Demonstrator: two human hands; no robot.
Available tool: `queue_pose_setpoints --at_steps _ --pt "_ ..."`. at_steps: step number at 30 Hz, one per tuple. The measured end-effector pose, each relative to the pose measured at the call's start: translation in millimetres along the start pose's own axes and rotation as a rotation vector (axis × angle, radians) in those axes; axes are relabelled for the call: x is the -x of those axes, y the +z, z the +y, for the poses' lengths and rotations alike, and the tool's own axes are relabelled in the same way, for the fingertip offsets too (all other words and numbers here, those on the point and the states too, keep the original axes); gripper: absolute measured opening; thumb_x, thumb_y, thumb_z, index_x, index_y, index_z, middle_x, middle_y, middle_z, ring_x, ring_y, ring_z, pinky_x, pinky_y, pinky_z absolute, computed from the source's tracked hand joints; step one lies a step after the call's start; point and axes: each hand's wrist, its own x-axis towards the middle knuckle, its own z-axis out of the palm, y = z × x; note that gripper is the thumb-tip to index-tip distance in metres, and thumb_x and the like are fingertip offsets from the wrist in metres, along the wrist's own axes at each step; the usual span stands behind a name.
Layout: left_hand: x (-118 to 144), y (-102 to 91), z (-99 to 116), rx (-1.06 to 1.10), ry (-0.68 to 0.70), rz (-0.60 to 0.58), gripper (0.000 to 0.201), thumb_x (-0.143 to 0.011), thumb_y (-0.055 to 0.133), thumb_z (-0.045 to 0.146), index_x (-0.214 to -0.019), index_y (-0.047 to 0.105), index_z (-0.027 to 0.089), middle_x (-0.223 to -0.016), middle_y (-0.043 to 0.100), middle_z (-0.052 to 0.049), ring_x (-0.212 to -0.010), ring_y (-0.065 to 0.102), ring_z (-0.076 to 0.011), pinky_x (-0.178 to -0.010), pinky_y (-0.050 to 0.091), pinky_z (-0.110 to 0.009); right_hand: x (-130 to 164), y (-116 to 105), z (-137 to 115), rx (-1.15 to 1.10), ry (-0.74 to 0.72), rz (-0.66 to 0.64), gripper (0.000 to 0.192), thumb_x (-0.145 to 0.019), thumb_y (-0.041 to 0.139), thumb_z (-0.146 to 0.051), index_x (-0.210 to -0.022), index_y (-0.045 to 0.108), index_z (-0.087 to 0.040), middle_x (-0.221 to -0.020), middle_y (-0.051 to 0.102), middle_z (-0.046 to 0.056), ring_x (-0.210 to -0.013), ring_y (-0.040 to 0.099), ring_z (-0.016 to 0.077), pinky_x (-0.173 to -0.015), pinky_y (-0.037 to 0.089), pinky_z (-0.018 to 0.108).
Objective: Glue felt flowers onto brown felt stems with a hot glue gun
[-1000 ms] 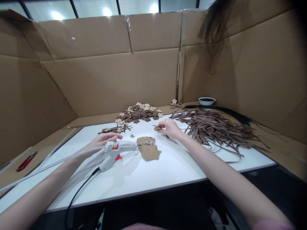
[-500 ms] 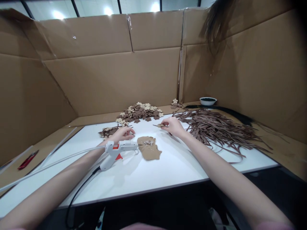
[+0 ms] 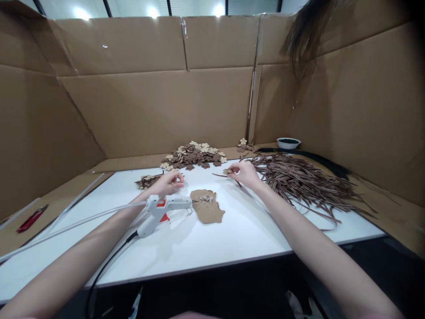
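Left hand (image 3: 169, 182) hovers with fingertips curled together over the small brown pile (image 3: 148, 180); what it pinches is too small to tell. Just beside it lies the glue gun (image 3: 162, 208), nozzle pointing right at the cardboard scrap (image 3: 207, 206). Right hand (image 3: 244, 173) pinches a thin strip (image 3: 223, 175), running left-right, its far end hidden under the fingers.

One head-worn camera looks forward and down from close above the white table (image 3: 232, 235), facing the cardboard walls (image 3: 152, 110) behind it.
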Motion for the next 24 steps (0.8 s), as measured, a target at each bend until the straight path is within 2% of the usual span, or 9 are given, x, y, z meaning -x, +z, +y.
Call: queue_pose_setpoints --at_steps 6,11,14,18,24 --pt "9.2 -9.8 7.3 0.159 -0.05 0.033 0.025 -0.079 0.061 0.04 -0.082 0.054 0.016 -0.089 0.063 -0.004 -0.068 0.053 -0.0142 -0.058 0.04 -0.024 0.8 -8.0 1.9 -0.03 -0.011 0.044 0.012 -0.073 0.069 -0.028 -0.081 0.074 -0.02 -0.073 0.07 0.003 -0.071 0.062 0.0188 -0.065 0.039 0.026" --pt "11.0 -10.0 9.3 0.305 0.011 0.089 0.023 -0.079 0.063 0.036 -0.081 0.054 0.016 -0.089 0.064 -0.005 -0.076 0.059 -0.0156 -0.066 0.045 -0.027 3.1 -13.5 -10.1 -0.051 -0.108 0.136 0.013 -0.074 0.07 -0.027 -0.085 0.074 -0.02 -0.076 0.071 0.005 -0.073 0.062 0.0205 -0.069 0.042 0.029" --pt "11.4 -10.6 11.6 0.351 0.033 0.085 0.021 -0.08 0.062 0.034 -0.082 0.054 0.015 -0.087 0.063 -0.005 -0.071 0.058 -0.0132 -0.066 0.046 -0.026 1.7 -19.6 -20.4 -0.062 -0.202 0.194 0.013 -0.075 0.069 -0.025 -0.086 0.073 -0.019 -0.078 0.071 0.006 -0.073 0.061 0.0204 -0.069 0.045 0.03" --pt "14.3 -13.8 17.4 0.31 0.026 0.09 0.015 -0.082 0.06 0.029 -0.084 0.056 0.015 -0.082 0.061 -0.004 -0.07 0.057 -0.0123 -0.065 0.046 -0.024 -8.8 -36.0 -34.0 -0.014 -0.333 0.211 0.009 -0.077 0.067 -0.021 -0.084 0.073 -0.019 -0.08 0.073 0.005 -0.076 0.059 0.0207 -0.069 0.045 0.03" --pt "17.3 -16.1 22.4 0.307 0.034 0.105 0.014 -0.082 0.061 0.028 -0.084 0.056 0.015 -0.083 0.062 -0.004 -0.072 0.057 -0.0125 -0.065 0.046 -0.023 -36.7 -74.2 -53.3 0.133 -0.429 0.21 0.011 -0.078 0.064 -0.019 -0.083 0.073 -0.019 -0.077 0.073 0.005 -0.076 0.058 0.0213 -0.067 0.044 0.031"
